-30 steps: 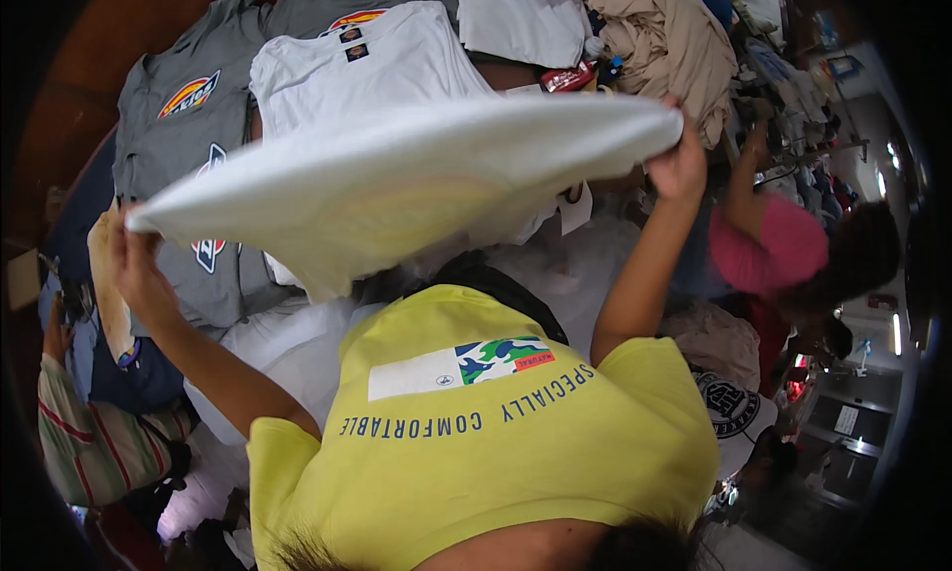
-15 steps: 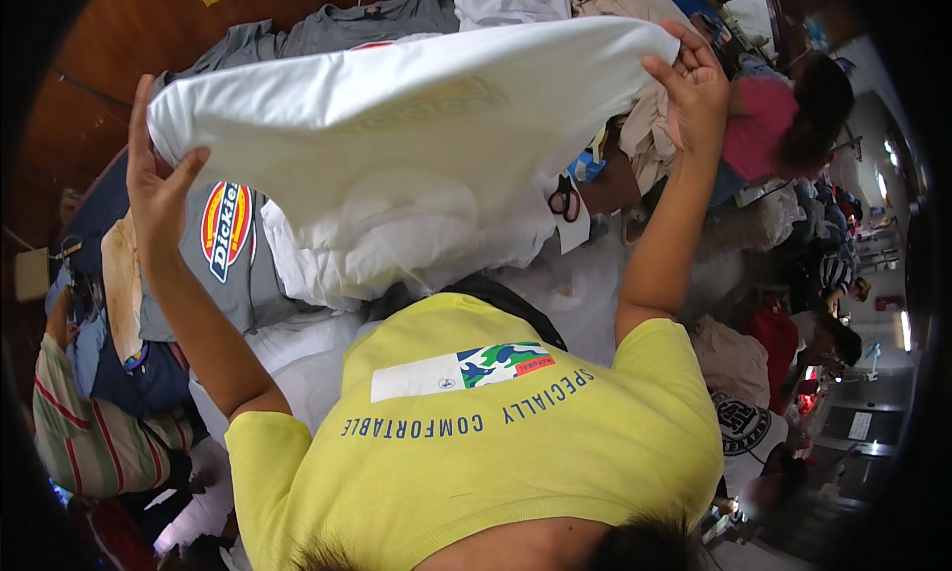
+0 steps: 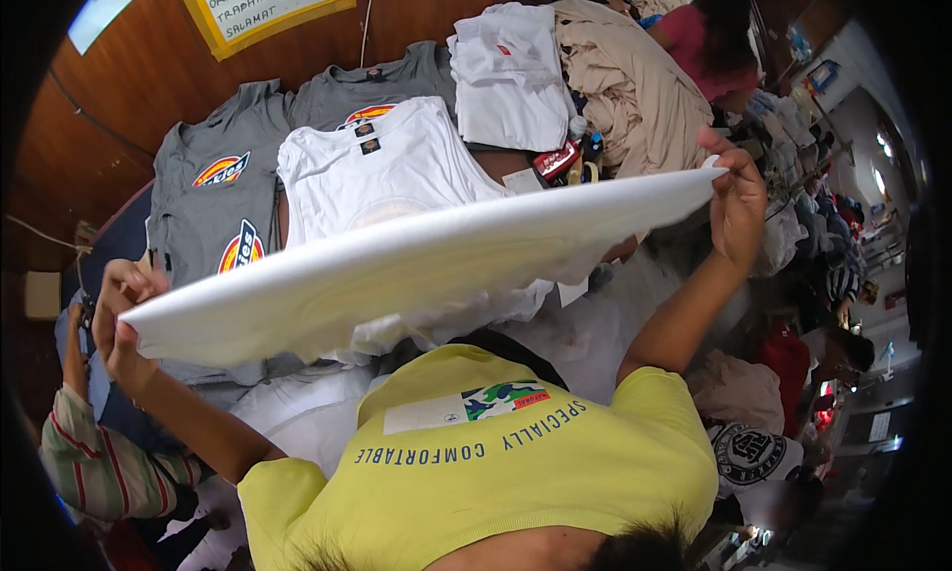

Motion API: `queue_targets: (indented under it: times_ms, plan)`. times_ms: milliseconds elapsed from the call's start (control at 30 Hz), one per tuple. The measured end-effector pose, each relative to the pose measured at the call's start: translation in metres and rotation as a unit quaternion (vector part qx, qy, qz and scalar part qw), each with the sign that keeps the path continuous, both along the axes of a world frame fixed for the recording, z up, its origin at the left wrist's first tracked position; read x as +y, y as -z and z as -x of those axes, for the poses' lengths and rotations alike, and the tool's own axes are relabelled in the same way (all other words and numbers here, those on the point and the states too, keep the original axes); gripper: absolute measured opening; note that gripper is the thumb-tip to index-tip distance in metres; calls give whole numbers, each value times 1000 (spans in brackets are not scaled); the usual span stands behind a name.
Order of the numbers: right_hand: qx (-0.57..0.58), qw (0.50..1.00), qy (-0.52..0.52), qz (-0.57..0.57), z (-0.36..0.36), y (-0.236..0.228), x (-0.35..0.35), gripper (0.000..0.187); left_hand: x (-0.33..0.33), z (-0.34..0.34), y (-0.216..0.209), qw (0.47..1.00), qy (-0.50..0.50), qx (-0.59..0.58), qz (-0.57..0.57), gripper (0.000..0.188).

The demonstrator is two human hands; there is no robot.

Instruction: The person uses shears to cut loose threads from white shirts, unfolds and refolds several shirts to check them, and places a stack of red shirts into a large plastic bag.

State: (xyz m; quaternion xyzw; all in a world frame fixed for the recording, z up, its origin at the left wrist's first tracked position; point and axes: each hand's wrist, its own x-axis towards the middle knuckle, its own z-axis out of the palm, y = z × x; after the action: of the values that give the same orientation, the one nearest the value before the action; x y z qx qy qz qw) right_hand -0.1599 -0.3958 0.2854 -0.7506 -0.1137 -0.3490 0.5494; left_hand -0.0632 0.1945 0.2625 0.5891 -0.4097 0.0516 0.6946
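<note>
A white shirt (image 3: 426, 254) is stretched taut between my two hands, its held edge running straight across in front of me. My left hand (image 3: 129, 318) pinches one corner at the left, lower than the other side. Higher on the right, my right hand (image 3: 736, 199) grips the opposite corner between thumb and fingers. The shirt's lower part hangs toward my chest, and its print is too faint to read. Just beyond it lies another white shirt (image 3: 382, 170), spread flat with dark neck labels. Part of that one is hidden behind the held cloth.
Grey printed shirts (image 3: 213, 179) lie at the far left of the table. A folded white stack (image 3: 511, 85) and a beige cloth pile (image 3: 630, 95) sit at the back. Small bottles and a red box (image 3: 557, 161) stand between. Other people work at both sides.
The held white shirt has come down and nearer, pulled straighter between my hands. My left hand has dropped; my right has shifted right and down. The spread white shirt beyond has come into view.
</note>
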Motion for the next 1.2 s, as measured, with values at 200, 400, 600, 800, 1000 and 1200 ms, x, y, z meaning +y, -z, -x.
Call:
queue_targets:
  times_ms: [200, 400, 600, 800, 1000, 1200]
  plan:
    - [128, 975, -63, -168, -80, 29, 21, 17, -34, -82, 36, 952, -190, 236, -40, 14]
    - [75, 983, -159, -54, -62, 25, 169, 14, -178, -1, -1, 981, -128, 25, -145, 23]
    - [-15, 946, -217, 239, -34, 10, 200, 56, -204, 42, -12, 942, -197, -129, -237, 41]
    - [-13, 835, -388, 389, -65, 9, 176, 65, -192, 27, -32, 918, 83, -239, -307, 29]
    - [303, 756, -510, 275, -89, 31, 187, 37, -173, -23, -16, 952, 120, -143, -241, 28]
    - [323, 898, -206, 216, -201, 50, 161, 50, -154, -78, 94, 951, -285, 86, -83, 30]
